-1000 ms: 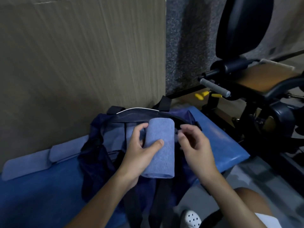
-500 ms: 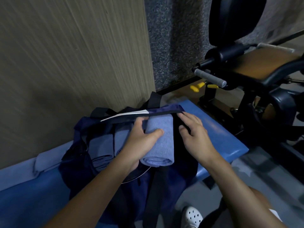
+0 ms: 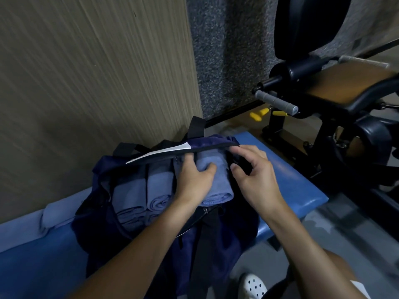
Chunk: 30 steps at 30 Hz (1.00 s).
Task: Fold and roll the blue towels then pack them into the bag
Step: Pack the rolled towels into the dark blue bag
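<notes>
Person, head view.

- Left forearm (image 3: 133, 260), lower left of frame: uncovered right up to the frame edge.
- Right forearm (image 3: 302, 240), lower right: likewise uncovered.
- Left hand (image 3: 194, 184) and right hand (image 3: 257, 180), centre of frame: bare. Nail detail is too blurred to record.
- Lower right corner: a bare leg (image 3: 336, 268), with a strip of white cloth (image 3: 360, 288) along its lower edge. Garment type cannot be told.
- Bottom centre: one white shoe (image 3: 253, 287), clog-like with a rounded toe. Its upper is dotted with small round dark holes.
</notes>
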Available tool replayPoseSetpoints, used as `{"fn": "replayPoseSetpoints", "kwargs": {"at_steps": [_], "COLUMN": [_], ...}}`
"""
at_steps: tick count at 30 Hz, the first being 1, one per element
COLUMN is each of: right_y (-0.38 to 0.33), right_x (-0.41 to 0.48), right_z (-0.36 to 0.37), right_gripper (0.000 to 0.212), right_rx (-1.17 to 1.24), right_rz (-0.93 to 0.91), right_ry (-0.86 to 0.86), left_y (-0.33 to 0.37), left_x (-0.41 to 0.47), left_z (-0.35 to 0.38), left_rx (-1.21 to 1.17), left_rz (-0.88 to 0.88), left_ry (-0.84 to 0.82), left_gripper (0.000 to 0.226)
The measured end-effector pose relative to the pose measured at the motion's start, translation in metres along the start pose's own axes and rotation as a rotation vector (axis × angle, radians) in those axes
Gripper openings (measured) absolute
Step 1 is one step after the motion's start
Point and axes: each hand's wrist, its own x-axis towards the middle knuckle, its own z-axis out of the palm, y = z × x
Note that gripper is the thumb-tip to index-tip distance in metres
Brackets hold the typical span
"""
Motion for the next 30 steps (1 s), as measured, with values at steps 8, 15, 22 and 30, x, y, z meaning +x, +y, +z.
{"fn": "replayPoseSetpoints", "kwargs": {"at_steps": [8, 15, 22, 30], "right_y": [0.006, 0.010, 0.004, -0.002], "right_x": [-0.002, -0.006, -0.005, -0.003], "right_z": [0.001, 0.000, -0.014, -0.009], "right_gripper": [0.058, 0.075, 0.078, 0.075], "right_rx": [-0.124, -0.143, -0.088, 0.027], "right_rz": [-0.006, 0.052, -0.005, 0.008], "right_ry": [-0.061, -0.147, -0.273, -0.239], "left_y": [-0.023, -0.028, -0.028, -0.034], "left_x": [-0.008, -0.002, 0.004, 0.013], "left_z": [-0.028, -0.034, -0.029, -0.032], "left_rx": [0.302, 0.605, 0.828, 0.870], "left_rz": [0.414, 0.500, 0.547, 0.491], "left_ry": [-0.402, -0.502, -0.422, -0.581], "left_gripper": [0.050, 0.073, 0.073, 0.087]}}
